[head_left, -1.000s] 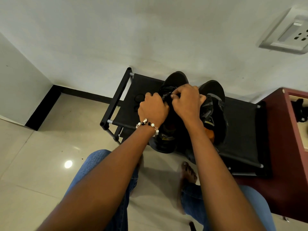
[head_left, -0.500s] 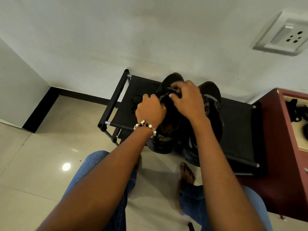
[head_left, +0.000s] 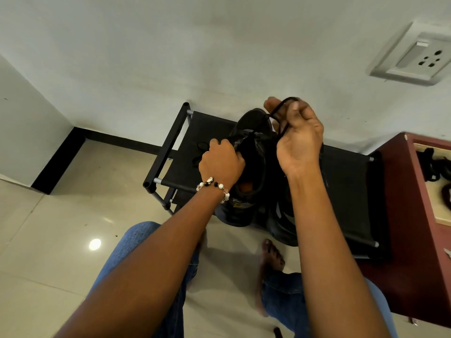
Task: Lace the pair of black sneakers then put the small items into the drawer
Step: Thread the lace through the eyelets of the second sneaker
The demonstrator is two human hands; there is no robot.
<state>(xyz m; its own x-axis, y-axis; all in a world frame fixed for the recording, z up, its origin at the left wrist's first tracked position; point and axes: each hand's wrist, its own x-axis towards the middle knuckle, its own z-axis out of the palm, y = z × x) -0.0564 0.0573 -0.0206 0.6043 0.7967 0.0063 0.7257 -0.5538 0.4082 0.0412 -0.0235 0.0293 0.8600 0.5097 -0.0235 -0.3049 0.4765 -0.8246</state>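
On the black shoe rack (head_left: 346,181) in front of me, my left hand (head_left: 220,163) grips the near sneaker (head_left: 253,152) by its side. My right hand (head_left: 299,140), raised above it, pinches the black lace (head_left: 280,109) taut.

Pale grey-white wall (head_left: 170,57) ahead, meeting a second wall (head_left: 22,132) at a corner on the left. Black skirting (head_left: 117,140) along the base. Glossy beige tiled floor (head_left: 73,215) with one round reflection of a light (head_left: 95,244). White socket plate (head_left: 415,59) on the wall, upper right. Low black rack (head_left: 346,181) against the wall; dark red cabinet (head_left: 400,215) just beside it on the right.
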